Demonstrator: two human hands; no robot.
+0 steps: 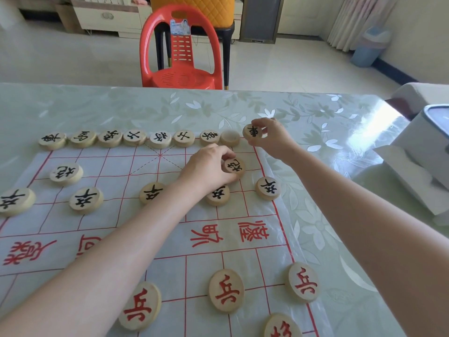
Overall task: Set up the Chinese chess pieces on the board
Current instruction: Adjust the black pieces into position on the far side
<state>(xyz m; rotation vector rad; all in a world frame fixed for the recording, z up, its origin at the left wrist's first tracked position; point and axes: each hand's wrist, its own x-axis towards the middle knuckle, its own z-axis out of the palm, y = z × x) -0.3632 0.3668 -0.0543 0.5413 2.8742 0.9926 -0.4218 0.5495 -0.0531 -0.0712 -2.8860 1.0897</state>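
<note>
Fingers (226,155) of my left hand (209,166) are curled narrowly round a black cannon piece (234,165), with the index finger on its far edge and the thumb at its near edge. Fingers (258,122) of my right hand (273,138) pinch a black chariot piece (252,131), which is tilted with its face toward me, just beyond the left hand and to its right.

Location, largest item first:
- Table (315,166): covered in pale green floral sheeting.
- Board (170,239): a thin white sheet with red grid lines and red river characters, lying flat on the table.
- Back row (134,137): seven black-lettered discs stand edge to edge along the far line. Next comes a blank disc (230,138), face down, just beside the held chariot piece at the far right corner.
- Black soldier pieces (85,199): five, spaced across one line. The fourth lies partly under my left wrist.
- Red soldier pieces (226,290): three, on the near half.
- Second cannon piece (65,173): flat on the left side, level with the one I grip.

The held cannon piece is over the right side of the board, between the back row and the soldier line. I cannot tell whether its lower edge touches the sheet.

Appearance: every piece is a round disc of pale wood with one inked character on its face.
</note>
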